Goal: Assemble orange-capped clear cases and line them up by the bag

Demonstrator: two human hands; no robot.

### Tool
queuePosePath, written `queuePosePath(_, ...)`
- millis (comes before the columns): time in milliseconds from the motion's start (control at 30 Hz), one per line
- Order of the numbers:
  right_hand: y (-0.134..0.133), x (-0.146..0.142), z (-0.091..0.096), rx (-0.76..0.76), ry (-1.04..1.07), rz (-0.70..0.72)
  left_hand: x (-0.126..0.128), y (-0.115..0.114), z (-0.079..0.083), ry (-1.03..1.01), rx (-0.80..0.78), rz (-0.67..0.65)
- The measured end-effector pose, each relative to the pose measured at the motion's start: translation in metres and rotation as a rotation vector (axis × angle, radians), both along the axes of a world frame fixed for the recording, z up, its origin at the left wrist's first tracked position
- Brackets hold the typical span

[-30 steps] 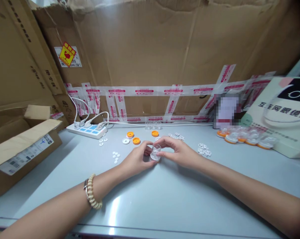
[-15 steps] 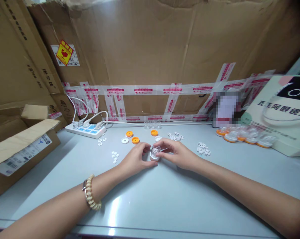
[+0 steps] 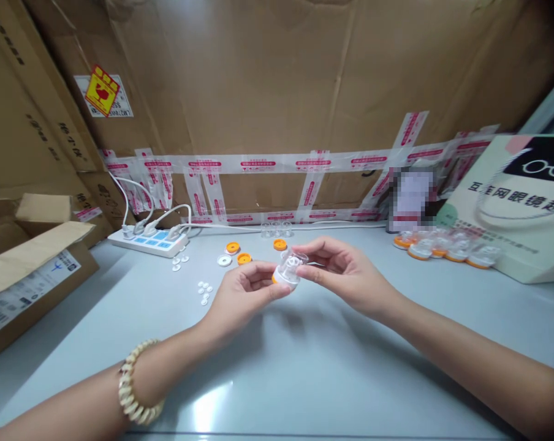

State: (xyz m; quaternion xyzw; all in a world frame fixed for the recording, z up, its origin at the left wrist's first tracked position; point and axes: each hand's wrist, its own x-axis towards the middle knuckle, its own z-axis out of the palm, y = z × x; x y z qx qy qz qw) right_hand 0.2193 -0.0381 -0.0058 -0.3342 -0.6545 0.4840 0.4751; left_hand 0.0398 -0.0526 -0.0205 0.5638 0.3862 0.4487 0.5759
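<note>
Between my hands, tilted and lifted off the table, is a small round plastic piece (image 3: 288, 273) with an orange and white base and a clear cover over white inner parts. My left hand (image 3: 247, 289) grips its base between thumb and fingers. My right hand (image 3: 344, 269) pinches the clear cover from the other side. Just behind lie orange discs (image 3: 280, 244) and a white ring (image 3: 224, 261). Several clear caps (image 3: 277, 229) stand by the back of the table. What the piece exactly is, I cannot tell.
Several similar orange-based pieces (image 3: 447, 246) stand at the right, beside a pale bag (image 3: 520, 214) and a blurred upright object (image 3: 411, 199). Small white discs (image 3: 205, 288) lie at left, near a power strip (image 3: 148, 242) and an open carton (image 3: 33, 282). A large cardboard box (image 3: 240, 79) walls the back.
Both hands have raised the round piece off the table and tilted it, so its orange base now shows. The camera view has shifted slightly.
</note>
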Motion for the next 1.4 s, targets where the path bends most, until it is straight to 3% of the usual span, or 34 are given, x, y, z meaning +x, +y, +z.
queuePosePath(233, -0.007, -0.001, 0.001, 0.061, 0.061, 0.052, -0.001, -0.004, 0.003, -0.022, 0.008, -0.026)
queuePosePath(500, -0.009, -0.008, -0.010, 0.125, 0.026, -0.113, 0.001, -0.007, -0.002, 0.071, 0.093, 0.086)
queuePosePath(767, -0.013, -0.017, -0.021, 0.163, 0.016, -0.241, 0.005, -0.010, -0.005, 0.214, 0.336, 0.190)
queuePosePath(867, -0.013, -0.016, -0.016, 0.128, 0.045, -0.212, 0.005, -0.008, -0.002, 0.133, 0.210, 0.106)
queuePosePath(1000, -0.012, -0.011, -0.006, 0.006, 0.140, -0.030, -0.001, -0.002, 0.000, -0.083, 0.002, -0.123)
queuePosePath(1100, -0.013, -0.010, -0.003, -0.059, 0.212, 0.067, -0.004, -0.002, 0.002, -0.169, -0.061, -0.228)
queuePosePath(1400, -0.016, -0.028, -0.021, 0.078, 0.266, -0.221, 0.005, -0.009, -0.002, 0.108, 0.160, 0.052)
